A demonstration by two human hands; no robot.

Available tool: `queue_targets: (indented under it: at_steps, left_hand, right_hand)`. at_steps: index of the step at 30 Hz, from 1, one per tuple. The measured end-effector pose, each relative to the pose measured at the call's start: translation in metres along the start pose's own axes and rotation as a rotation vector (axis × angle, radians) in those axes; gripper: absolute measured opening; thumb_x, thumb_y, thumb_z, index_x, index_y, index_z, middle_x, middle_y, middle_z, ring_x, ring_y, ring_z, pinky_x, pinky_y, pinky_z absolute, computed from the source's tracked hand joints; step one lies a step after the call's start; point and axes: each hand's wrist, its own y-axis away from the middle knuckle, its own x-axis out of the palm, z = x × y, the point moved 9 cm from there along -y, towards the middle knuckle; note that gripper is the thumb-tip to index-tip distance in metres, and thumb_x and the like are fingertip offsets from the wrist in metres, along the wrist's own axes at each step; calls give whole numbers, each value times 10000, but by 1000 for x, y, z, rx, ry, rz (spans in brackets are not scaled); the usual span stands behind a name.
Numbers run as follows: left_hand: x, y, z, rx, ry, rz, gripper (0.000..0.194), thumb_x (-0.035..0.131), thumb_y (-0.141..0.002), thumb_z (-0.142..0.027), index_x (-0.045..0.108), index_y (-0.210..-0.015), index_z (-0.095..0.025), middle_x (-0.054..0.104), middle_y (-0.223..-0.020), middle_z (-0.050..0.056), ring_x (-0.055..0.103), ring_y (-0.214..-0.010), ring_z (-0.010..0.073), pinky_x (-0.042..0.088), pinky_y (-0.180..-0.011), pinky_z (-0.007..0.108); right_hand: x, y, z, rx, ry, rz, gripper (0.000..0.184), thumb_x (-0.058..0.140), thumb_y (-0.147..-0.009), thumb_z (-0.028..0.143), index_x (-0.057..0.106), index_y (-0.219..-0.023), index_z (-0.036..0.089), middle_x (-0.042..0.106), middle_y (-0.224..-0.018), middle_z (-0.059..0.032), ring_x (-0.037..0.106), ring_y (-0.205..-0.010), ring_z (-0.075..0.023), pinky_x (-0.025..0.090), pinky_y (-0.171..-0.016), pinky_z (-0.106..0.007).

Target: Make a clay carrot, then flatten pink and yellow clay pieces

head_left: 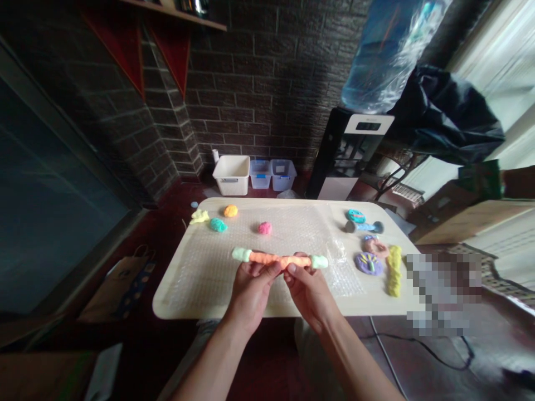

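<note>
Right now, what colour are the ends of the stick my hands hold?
Both ends are pale mint green, seen best in the head view.

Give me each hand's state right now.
Left hand: closed, holding the orange clay stick with pale green ends.
Right hand: closed, holding the same stick.

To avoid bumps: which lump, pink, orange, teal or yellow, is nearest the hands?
The pink lump, beyond the orange stick; orange lump, teal lump and yellow lump lie farther left.

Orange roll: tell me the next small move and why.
Probably smooth the middle of the orange roll lightly: its surface looks uneven there, and the left hand and right hand both pinch it near that spot.
</note>
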Motion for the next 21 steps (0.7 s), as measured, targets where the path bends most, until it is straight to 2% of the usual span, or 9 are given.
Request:
queue_targets:
  at_steps: [3,7,11,16,21]
  left_hand:
    - [-1,0,-3,18,-14,-24,281,973,-693,-158,708,-789,-163,747,-838,7,701,-882,149,569,-880,286]
    - [-7,1,-6,41,-52,-68,309,984,-680,-189,715,-828,-160,781,-922,30,715,-968,177,561,-949,327]
    - [-12,1,-9,84,-109,-97,333,981,-683,-207,689,-837,-162,783,-910,35,723,-931,188,571,-903,343]
    - [-15,0,-10,103,-136,-129,336,977,-686,-229,703,-868,-159,788,-925,47,729,-909,199,572,-841,339]
    - [-16,-3,-4,51,-101,-130,288,968,-689,-213,755,-868,-137,796,-902,61,725,-876,186,563,-830,319]
  right_hand:
    - [1,0,1,-39,15,-27,368,1009,-642,223,680,-806,219,677,-703,36,576,-647,-108,521,-676,-234]
    - [4,-1,2,-123,122,-30,354,990,-681,279,659,-792,219,656,-700,29,572,-679,-136,498,-706,-286]
    - [2,-2,4,-196,220,-69,372,985,-687,320,652,-818,217,655,-690,26,562,-676,-146,465,-697,-306]
    - [1,-4,4,-218,273,-86,381,971,-708,324,637,-863,227,681,-702,16,581,-672,-162,463,-681,-323]
    - [5,-4,1,-170,215,-65,352,974,-709,292,643,-800,215,638,-659,38,546,-624,-125,465,-640,-285]
